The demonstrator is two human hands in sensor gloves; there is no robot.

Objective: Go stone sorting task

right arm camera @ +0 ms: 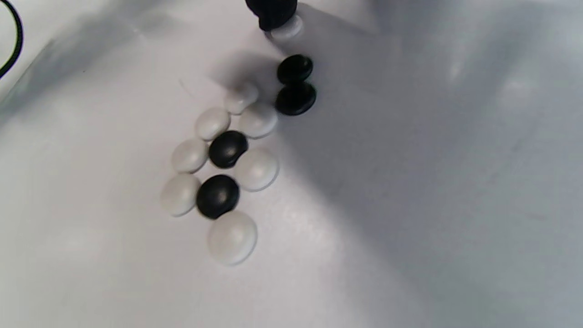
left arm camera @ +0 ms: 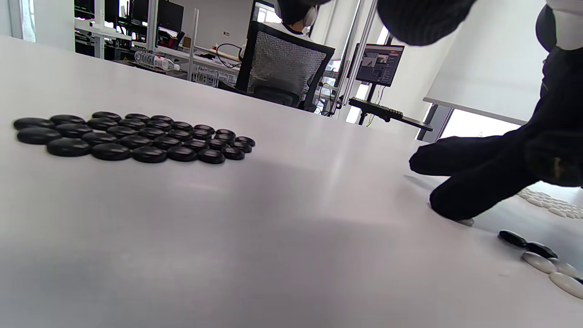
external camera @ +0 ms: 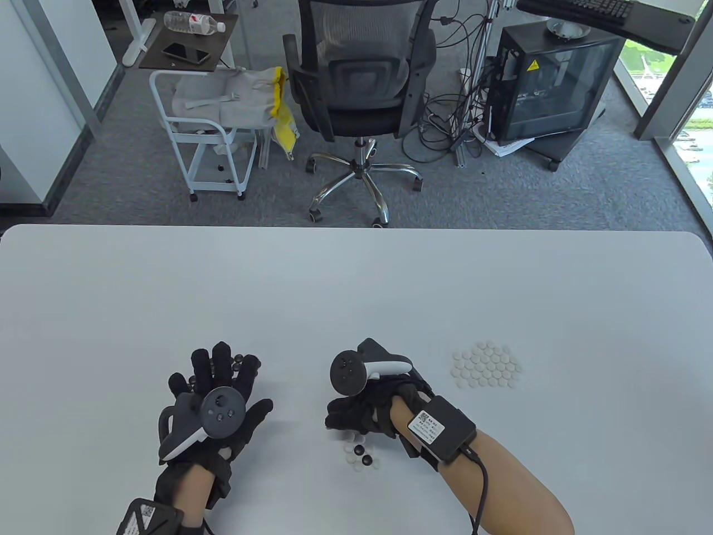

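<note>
My left hand (external camera: 220,390) lies flat with its fingers spread over a sorted group of black stones (left arm camera: 132,136), which the table view mostly hides. My right hand (external camera: 362,415) is curled, fingers down, at the far edge of a small mixed pile of black and white stones (external camera: 361,452). One right fingertip (right arm camera: 273,11) presses on a white stone (right arm camera: 286,28) at the pile's edge; thumb and finger stand apart in the left wrist view (left arm camera: 473,182). A sorted patch of white stones (external camera: 487,365) lies to the right of the right hand.
The white table (external camera: 356,278) runs far back beyond the hands. An office chair (external camera: 356,83), a white cart (external camera: 206,134) and a computer case (external camera: 551,83) stand on the floor behind its far edge.
</note>
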